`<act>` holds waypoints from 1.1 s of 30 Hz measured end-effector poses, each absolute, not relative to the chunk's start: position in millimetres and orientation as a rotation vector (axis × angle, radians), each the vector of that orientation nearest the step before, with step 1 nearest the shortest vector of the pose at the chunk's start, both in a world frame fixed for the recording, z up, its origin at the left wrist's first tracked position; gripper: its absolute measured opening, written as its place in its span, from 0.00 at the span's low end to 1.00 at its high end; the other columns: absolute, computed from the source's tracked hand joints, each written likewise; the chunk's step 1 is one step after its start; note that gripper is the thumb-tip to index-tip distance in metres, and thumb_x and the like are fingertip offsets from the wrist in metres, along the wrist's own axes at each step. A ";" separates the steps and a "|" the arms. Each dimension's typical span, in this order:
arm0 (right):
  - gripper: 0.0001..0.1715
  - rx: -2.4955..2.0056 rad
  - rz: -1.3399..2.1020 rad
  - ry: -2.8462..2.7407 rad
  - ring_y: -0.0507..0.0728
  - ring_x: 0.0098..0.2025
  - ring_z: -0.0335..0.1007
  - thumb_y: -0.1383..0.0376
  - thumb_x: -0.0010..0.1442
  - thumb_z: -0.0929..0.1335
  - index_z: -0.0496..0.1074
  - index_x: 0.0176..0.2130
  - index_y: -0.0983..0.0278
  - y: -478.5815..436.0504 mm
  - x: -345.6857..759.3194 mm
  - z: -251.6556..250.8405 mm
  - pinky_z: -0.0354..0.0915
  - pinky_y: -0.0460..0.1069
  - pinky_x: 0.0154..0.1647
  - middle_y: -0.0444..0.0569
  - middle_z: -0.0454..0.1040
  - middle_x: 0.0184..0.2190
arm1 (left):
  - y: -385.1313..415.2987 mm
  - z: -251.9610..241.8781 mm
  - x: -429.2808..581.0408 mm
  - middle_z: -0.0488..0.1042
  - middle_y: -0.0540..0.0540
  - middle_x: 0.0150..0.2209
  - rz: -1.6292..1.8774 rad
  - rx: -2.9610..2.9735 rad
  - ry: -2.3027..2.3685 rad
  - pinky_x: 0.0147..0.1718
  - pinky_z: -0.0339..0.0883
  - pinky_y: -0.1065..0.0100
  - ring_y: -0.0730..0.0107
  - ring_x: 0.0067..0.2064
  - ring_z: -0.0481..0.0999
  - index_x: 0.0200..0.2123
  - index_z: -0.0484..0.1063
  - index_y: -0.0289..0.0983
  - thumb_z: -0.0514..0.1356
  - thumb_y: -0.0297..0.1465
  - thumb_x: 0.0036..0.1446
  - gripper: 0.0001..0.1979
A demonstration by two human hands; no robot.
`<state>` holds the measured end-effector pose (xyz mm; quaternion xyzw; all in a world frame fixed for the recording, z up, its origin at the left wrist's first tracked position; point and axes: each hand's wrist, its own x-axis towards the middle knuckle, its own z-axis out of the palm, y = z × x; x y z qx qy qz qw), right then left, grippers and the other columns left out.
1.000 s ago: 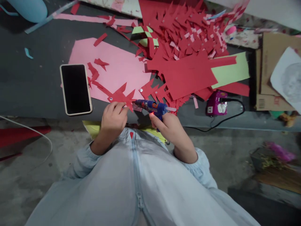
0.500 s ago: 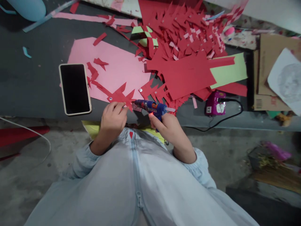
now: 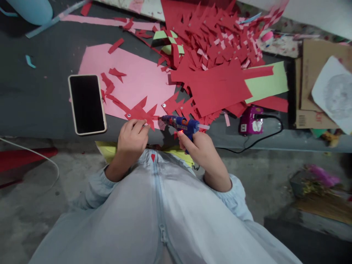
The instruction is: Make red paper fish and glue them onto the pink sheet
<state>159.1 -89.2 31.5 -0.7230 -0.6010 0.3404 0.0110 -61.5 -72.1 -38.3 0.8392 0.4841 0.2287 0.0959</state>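
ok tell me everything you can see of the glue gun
The glue gun has a blue body, plastic by its look, with printed labels. A red light glows near the thumb of the right hand, which grips its partly hidden handle. A translucent glue stick pokes from the rear. The nozzle points left at a red paper fish; whether they touch is unclear.

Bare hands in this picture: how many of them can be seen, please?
2. The left hand touches the red paper fish; the right hand holds the blue glue gun, to the fish's right. No other hand shows.
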 end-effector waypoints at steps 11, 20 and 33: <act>0.34 -2.264 1.078 -1.916 0.57 0.26 0.71 0.44 0.66 0.56 0.67 0.21 0.62 -89.1 156.4 30.9 0.59 0.50 0.31 0.53 0.74 0.21 | -71.5 -38.0 -61.7 0.79 0.40 0.50 0.675 2.496 1.441 0.48 0.68 0.55 0.55 0.50 0.72 0.47 0.77 0.35 0.55 0.26 0.63 0.13; 0.33 -2.227 1.076 -1.936 0.57 0.25 0.71 0.44 0.66 0.57 0.67 0.22 0.62 -90.9 157.7 30.9 0.58 0.49 0.30 0.53 0.74 0.21 | -71.4 -37.3 -61.5 0.79 0.41 0.50 0.639 2.496 1.447 0.49 0.67 0.55 0.55 0.50 0.72 0.47 0.77 0.36 0.55 0.26 0.63 0.13; 0.34 -2.205 1.028 -1.899 0.56 0.23 0.67 0.42 0.65 0.56 0.64 0.21 0.61 -91.8 160.2 29.3 0.57 0.50 0.28 0.51 0.71 0.19 | -71.2 -38.0 -61.8 0.79 0.41 0.49 0.697 2.536 1.439 0.47 0.69 0.56 0.56 0.49 0.72 0.46 0.77 0.35 0.56 0.26 0.62 0.13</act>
